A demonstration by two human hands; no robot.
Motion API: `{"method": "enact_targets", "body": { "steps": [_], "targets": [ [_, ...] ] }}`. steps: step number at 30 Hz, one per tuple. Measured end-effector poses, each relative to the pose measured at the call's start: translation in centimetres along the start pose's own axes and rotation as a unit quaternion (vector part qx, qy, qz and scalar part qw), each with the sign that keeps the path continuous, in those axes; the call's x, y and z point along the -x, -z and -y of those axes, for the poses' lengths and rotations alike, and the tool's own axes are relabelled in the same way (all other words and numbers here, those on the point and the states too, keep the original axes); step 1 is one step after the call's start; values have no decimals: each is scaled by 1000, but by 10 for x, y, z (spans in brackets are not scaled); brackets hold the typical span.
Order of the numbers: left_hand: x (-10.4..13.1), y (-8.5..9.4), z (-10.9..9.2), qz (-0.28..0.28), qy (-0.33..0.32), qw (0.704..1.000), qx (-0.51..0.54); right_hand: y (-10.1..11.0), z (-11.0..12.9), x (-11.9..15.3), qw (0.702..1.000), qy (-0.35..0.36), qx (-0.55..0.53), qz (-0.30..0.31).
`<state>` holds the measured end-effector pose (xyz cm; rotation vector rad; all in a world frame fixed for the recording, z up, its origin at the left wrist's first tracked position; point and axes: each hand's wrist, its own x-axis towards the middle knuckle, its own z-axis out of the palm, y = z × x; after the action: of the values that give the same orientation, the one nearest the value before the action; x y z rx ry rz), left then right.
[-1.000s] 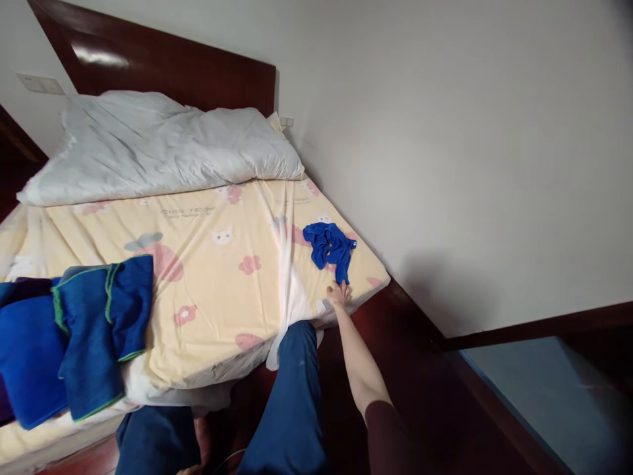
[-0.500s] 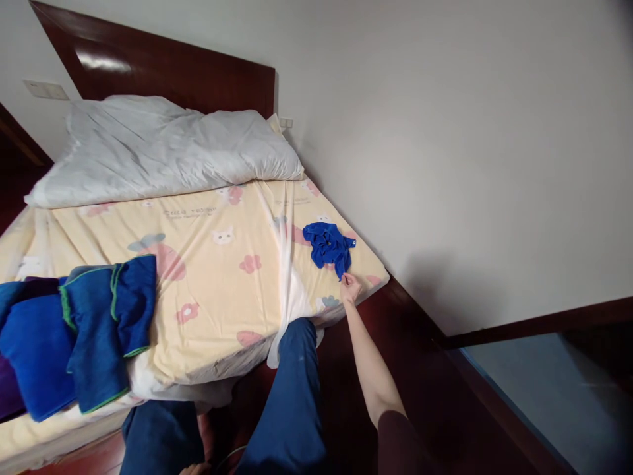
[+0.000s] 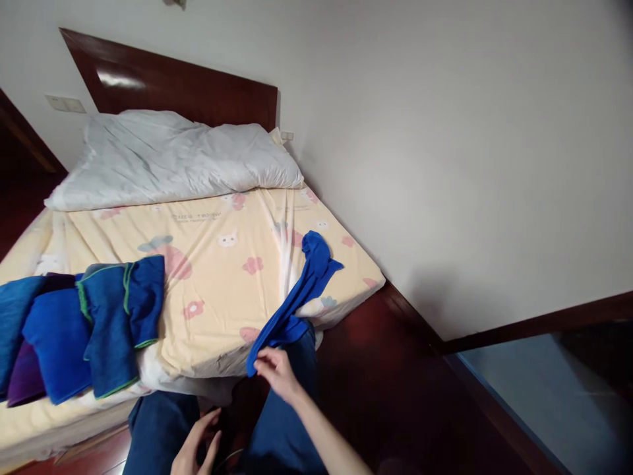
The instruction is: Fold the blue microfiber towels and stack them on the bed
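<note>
A bright blue cloth (image 3: 297, 290) stretches slantwise from the right part of the bed down to my knee. My right hand (image 3: 277, 373) pinches its near end between thumb and fingers, just past the mattress edge. The cloth's far end lies bunched on the patterned sheet. Low in the view, my left hand (image 3: 198, 445) holds nothing, its thumb and fingers apart, over the gap between my legs. Part of it is cut off by the frame's bottom edge.
The bed (image 3: 217, 264) wears a cream printed sheet. Several folded blue and purple cloths (image 3: 64, 343) lie at its left. A white pillow (image 3: 173, 158) rests before the dark wooden headboard (image 3: 182, 86). A bare wall (image 3: 445, 165) stands close on the right.
My right hand has drawn the blue cloth left and toward me, pulling it from a crumpled heap into a long strip. My left hand has risen further into view.
</note>
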<state>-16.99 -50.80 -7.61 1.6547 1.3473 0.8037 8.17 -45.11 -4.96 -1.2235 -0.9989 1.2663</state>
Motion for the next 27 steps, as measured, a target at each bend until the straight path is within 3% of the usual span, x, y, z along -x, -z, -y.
{"method": "enact_targets", "body": {
  "steps": [4, 8, 12, 17, 20, 24, 27],
  "targets": [
    [-14, -9, -35, -18, -10, 1000, 20, -54, -7, 45, 998, -28, -33, 43],
    [-18, -10, -45, -12, -26, 999, 33, -73, -7, 71, 997, -32, -53, 55],
    [-7, -4, -44, 24, -40, 999, 27, -67, -5, 83, 990, -79, -87, 77],
    [13, 11, -47, 34, -54, 998, -3, -60, -9, 91, 977, -154, -135, 53],
    [22, 25, -55, 25, -61, 998, -8, -58, -10, 91, 979, -141, -136, 50],
    [32, 48, -59, 21, -7, 1000, 5, -48, -1, 80, 990, -116, -69, 35],
    [39, 69, -48, -35, 18, 999, 9, -29, 11, 54, 998, -63, 7, 23]
  ]
}}
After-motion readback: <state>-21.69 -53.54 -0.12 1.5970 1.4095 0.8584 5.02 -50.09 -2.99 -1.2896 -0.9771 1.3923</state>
